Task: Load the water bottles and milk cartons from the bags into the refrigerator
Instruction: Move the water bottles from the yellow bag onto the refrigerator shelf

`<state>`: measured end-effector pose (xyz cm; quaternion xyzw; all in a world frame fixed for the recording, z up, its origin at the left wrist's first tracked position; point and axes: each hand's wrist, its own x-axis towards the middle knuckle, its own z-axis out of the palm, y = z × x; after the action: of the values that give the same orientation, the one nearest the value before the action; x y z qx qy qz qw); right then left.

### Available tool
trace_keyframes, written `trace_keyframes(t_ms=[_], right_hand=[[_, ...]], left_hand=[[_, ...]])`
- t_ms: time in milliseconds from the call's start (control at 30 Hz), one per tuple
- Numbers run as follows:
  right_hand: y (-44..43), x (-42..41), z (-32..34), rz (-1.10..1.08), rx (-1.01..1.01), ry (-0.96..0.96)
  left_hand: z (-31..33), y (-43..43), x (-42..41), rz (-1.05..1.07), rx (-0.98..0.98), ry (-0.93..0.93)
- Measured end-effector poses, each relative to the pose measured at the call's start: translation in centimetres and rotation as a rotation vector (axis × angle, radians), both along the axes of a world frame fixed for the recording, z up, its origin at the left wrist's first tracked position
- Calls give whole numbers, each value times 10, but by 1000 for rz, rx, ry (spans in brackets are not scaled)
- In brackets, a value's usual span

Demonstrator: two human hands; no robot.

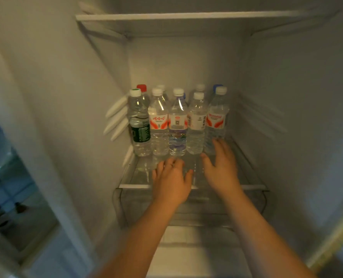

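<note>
I look into the fridge (66,97) and take its glass shelf (134,186) as my mark. The water bottles (177,123) stand upright at the back of that shelf, in two rows, packed side by side; in the front row I count five. The green-label bottle (140,129) is at the shelf's left end, next to it is a red-label bottle (159,122), and the last bottle (216,119) stands at the shelf's right end. At the very back of the shelf a red cap (141,88) and a blue cap (216,87) peek out.

My left hand (171,180) is palm down over the front middle of the shelf, fingers loosely spread, holding nothing. My right hand (221,171) reaches farther in over the right half of the shelf, fingers straight and wide, holding nothing; its fingertips (218,144) are right at the bottom of the last bottle, but I cannot tell if they touch it.

Under the shelf sits a clear drawer (186,213); high above the shelf is a top shelf (186,17); white pegs (116,117) stick out of the wall by the shelf's left edge.
</note>
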<state>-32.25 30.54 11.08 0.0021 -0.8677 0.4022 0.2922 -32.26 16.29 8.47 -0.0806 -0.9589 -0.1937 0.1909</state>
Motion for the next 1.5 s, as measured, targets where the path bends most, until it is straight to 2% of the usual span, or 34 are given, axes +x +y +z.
trace_keyframes(t_ms=[100, 300, 567, 733, 1100, 1267, 1500], right_hand=[[-12, 32, -7, -20, 141, -155], [-33, 105, -27, -35, 437, -318], [-52, 231, -56, 22, 585, -398], [-61, 321, -82, 101, 620, -397], [-58, 479, -144, 191, 656, -446], [-25, 545, -176, 214, 672, -500], [63, 637, -201, 225, 657, -560]], left_hand=[[-13, -25, 36, 39, -37, -31], [-43, -78, 116, -5, -87, -156], [-71, -118, 252, 51, -63, -239], [-90, -130, 341, 42, -66, -244], [-136, -121, 502, -6, -6, -398], [-162, -90, 559, -58, 58, -442], [-190, -16, 634, -148, 71, -503]])
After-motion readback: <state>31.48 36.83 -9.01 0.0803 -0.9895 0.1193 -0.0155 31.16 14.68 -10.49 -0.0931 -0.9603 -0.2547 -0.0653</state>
